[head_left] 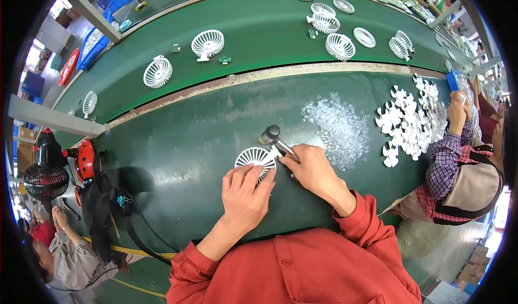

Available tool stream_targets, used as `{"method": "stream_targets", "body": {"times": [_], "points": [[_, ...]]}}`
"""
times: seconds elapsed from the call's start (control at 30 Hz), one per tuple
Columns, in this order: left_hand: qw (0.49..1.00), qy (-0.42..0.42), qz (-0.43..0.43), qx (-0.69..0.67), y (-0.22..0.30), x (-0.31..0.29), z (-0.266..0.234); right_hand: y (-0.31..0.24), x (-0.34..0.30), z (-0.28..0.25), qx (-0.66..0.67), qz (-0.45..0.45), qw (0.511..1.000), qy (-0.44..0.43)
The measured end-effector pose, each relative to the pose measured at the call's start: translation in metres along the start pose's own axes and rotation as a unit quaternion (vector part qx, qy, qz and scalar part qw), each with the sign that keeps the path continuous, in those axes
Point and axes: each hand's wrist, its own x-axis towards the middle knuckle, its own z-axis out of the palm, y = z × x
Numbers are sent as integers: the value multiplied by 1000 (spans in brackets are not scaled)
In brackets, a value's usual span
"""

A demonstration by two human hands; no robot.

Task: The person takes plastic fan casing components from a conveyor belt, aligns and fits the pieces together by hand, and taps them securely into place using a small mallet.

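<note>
Steadying the white slatted fan guard (252, 155) on the green bench (178, 142), the left hand (245, 195) spreads over it; a hammer (271, 134) shows near its rim, gripped by the right hand (314, 170). Tapping seems in hand; the next stroke calls for aim clear of fingers.

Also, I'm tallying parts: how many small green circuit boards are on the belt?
3 visible: left board beside a white cage, middle board beside another, right board near clustered cages; more may be hidden.

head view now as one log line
left hand: on round white plastic grille | right hand: holding silver-handled hammer | right side: white plastic blades
</note>
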Motion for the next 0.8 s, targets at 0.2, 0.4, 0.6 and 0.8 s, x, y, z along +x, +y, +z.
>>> {"method": "stream_targets", "body": {"times": [0.2,0.4,0.6,0.8], "points": [[999,36,0,38,-5,2,6,-15,-17,-21,149,-11,988,41],[998,47,-1,34,-6,1,5,-19,-39,-25,106,-131,963,211],[998,46,-6,36,-8,-2,3,-5,-42,-6,-40,-80,991,97],[1000,4,0,0,-12,-6,-16,15,-32,-31,35,108,982,154]]}}
